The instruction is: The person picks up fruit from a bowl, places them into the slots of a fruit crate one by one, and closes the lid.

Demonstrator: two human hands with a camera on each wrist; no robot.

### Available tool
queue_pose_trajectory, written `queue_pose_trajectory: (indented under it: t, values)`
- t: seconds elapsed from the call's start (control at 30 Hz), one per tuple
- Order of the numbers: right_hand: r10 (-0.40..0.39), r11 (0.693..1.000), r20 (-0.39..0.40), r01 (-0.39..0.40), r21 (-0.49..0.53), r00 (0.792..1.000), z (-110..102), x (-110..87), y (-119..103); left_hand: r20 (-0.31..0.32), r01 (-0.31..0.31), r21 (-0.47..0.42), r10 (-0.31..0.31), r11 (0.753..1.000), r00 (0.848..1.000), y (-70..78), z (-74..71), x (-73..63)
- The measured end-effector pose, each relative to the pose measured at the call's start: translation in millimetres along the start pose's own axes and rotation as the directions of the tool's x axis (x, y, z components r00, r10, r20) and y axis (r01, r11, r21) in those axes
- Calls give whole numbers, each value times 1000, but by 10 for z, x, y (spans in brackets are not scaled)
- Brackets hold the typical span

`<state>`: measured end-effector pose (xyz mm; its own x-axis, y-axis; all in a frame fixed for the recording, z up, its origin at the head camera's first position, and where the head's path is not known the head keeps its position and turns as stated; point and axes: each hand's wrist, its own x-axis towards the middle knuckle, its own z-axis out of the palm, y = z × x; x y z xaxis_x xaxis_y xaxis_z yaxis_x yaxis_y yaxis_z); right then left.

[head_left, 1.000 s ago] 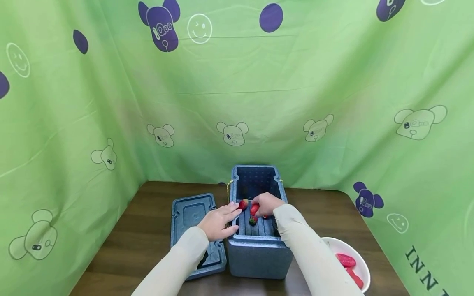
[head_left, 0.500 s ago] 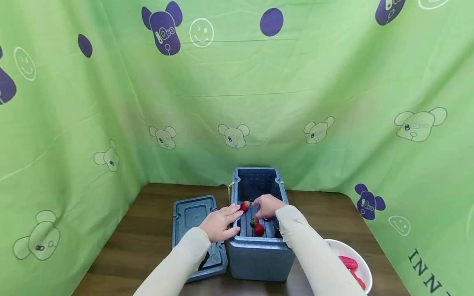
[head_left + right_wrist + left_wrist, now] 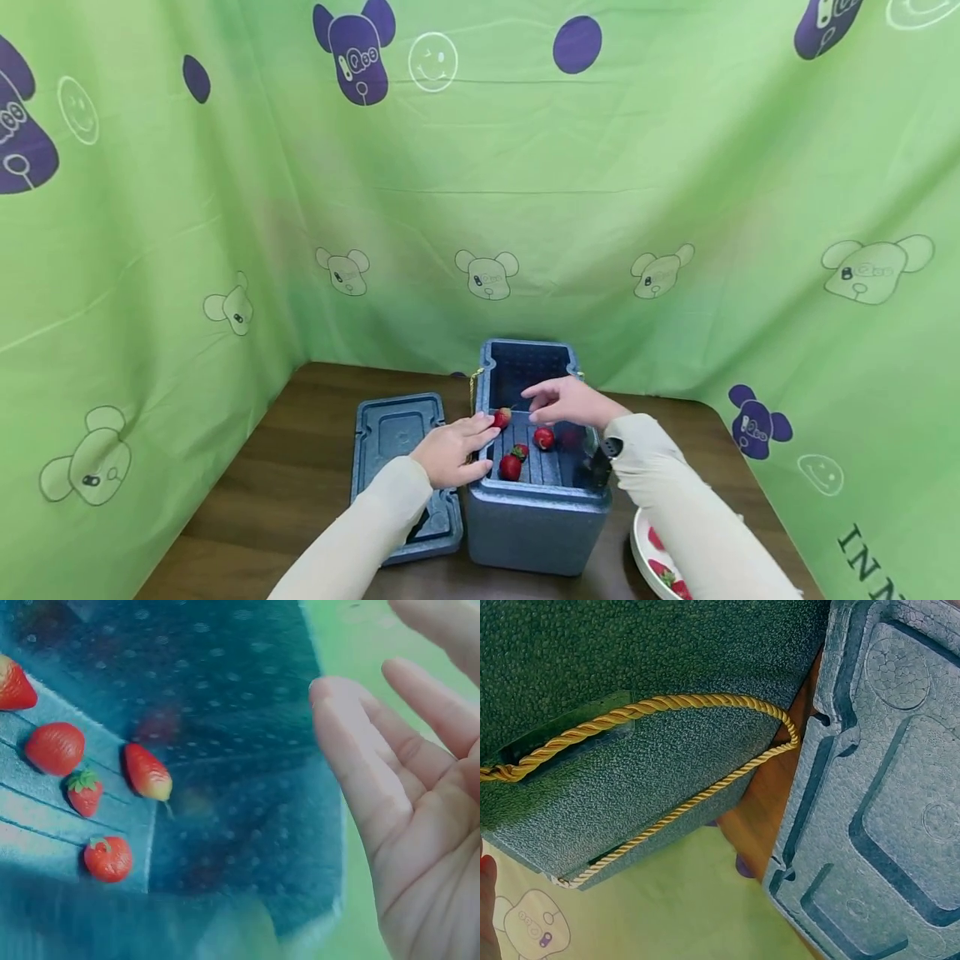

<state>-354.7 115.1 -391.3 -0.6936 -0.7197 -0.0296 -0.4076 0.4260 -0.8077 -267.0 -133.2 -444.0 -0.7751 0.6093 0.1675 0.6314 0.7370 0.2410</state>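
Note:
Inside a blue foam box [image 3: 536, 533], red strawberries lie on a ridged ledge at the near end, among them one strawberry [image 3: 544, 437] close below my right hand [image 3: 576, 402]. That hand is over the box's right side with its fingers spread loosely and nothing in them. In the right wrist view, several strawberries show, including a small one [image 3: 85, 796] with a green leafy cap. My left hand [image 3: 453, 452] rests on the box's left rim, fingers straight, fingertips beside another strawberry [image 3: 502, 417]. Only a sliver of it shows in the left wrist view.
The box's blue lid [image 3: 397, 446] lies on the brown wooden table [image 3: 255, 500] to the left. A white bowl [image 3: 639, 546] with more strawberries stands at the right, partly behind my sleeve. A yellow rope handle [image 3: 682, 701] loops along the box's side. Green cloth hangs behind.
My right hand held a strawberry over the ledge, let go of it, then drew back to the right. The strawberries on the ledge have shifted. My left hand has stayed on the rim.

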Motion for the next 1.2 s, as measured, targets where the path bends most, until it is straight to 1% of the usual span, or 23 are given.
queue_pose_trajectory:
  t: [0.13,0.27,0.33,0.47,0.6,0.7,0.77,0.83,0.93,1.07,1.2]
  values:
    - [-2,1000,-12,2,17,1000,-163,-228,18,-3,9,-4,-9,1000,1000,6,0,2]
    - [12,999,-26,-11,31,1000,-257,-431,84,-1,11,-11,-11,1000,1000,-1,0,-13]
    - [24,999,-28,-23,36,999,-287,-526,130,-1,4,-16,-4,1000,1000,-6,1,-19]
    - [52,999,-36,-52,3,998,-315,-679,217,5,8,-31,-8,999,1000,-26,-7,-38]
    - [47,998,-56,-49,-40,997,-334,-817,295,-16,-1,-27,1,1000,1000,-59,-25,-59]
    - [51,998,-73,-54,-43,996,-370,-954,354,-31,-19,-15,18,1000,999,-71,-37,-61]
    - [63,997,-87,-66,-41,994,-406,-1065,389,-31,-23,-14,23,1000,999,-66,-42,-55]
    - [82,996,-103,-86,-35,991,-456,-1191,414,-25,-26,-17,25,1000,999,-55,-43,-45]
    - [87,994,-146,-95,-49,985,-544,-1399,422,-22,-34,-19,33,999,999,-39,-26,-29]
    - [111,989,-210,-129,-72,971,-657,-1671,405,-25,-43,-28,43,999,999,-13,-9,-11]
    - [133,985,-263,-158,-75,956,-675,-1895,431,-20,-36,-42,35,998,999,9,2,-9]
